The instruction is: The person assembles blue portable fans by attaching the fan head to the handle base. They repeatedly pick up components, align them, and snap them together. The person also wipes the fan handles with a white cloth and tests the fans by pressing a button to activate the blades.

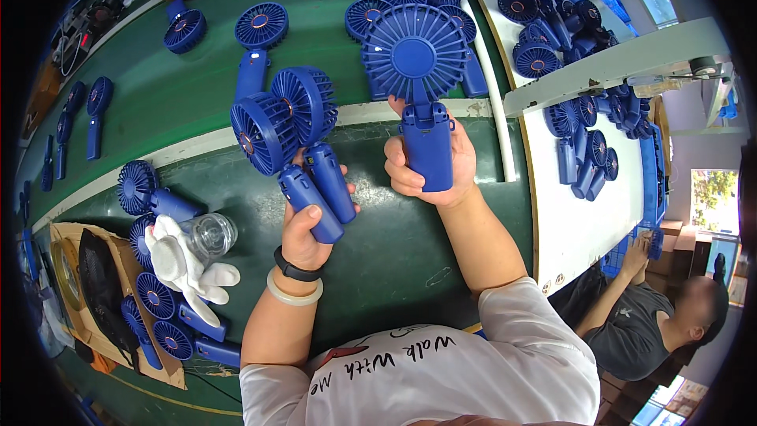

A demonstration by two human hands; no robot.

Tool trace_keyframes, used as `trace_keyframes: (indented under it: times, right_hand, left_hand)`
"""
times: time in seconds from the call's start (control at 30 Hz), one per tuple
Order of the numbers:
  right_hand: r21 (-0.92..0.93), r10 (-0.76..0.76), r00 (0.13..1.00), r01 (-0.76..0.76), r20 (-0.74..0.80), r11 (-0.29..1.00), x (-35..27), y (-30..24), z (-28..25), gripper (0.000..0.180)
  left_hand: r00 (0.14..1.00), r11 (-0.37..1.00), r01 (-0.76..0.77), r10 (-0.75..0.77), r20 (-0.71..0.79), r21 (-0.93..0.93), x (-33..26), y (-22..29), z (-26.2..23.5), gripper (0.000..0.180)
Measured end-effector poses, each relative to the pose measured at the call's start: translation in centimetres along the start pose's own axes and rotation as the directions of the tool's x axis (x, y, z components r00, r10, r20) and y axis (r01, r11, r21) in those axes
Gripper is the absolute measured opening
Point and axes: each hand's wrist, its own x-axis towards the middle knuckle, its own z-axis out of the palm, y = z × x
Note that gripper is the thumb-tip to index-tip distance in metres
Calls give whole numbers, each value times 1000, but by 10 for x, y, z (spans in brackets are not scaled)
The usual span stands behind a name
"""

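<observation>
My left hand (300, 235) is closed around the handles of two blue handheld fans, a nearer one (311, 207) and a farther one (330, 183). Their round slatted heads lean left, side by side and overlapping in view. In my right hand (459, 167) is a third blue handheld fan (428, 150), gripped by its handle. It is upright, its head facing away from the other two. Behind it, several more blue fans (367, 19) lie in a cluster. A single fan (252, 71) rests beyond my left hand.
A green work table (394, 248) spans the front. At left are a white glove (185, 260), a clear plastic jar (213, 235), several fans and a cardboard box (169, 375). A white board (587, 229) at right bears more fans. Nearby, a co-worker (643, 327) reaches toward a blue crate (613, 259).
</observation>
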Motion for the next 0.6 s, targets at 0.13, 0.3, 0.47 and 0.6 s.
trace_keyframes:
  times: [0.13,0.3,0.47,0.6]
  right_hand:
    - [-69,-73,997,72,-16,995,1,3,-2,58]
    - [-202,-181,926,118,-330,972,3,7,-4,52]
    - [-674,-321,830,-86,-455,734,5,1,-17,39]
    - [-744,-372,818,-98,-438,661,8,10,-14,42]
  left_hand:
    - [1000,1000,3,-3,13,0,0,0,-2,85]
    - [1000,1000,0,0,14,-28,0,0,-3,84]
    - [1000,999,-10,11,3,-32,-1,1,-4,83]
    - [1000,1000,-21,21,15,-7,-2,-1,-5,83]
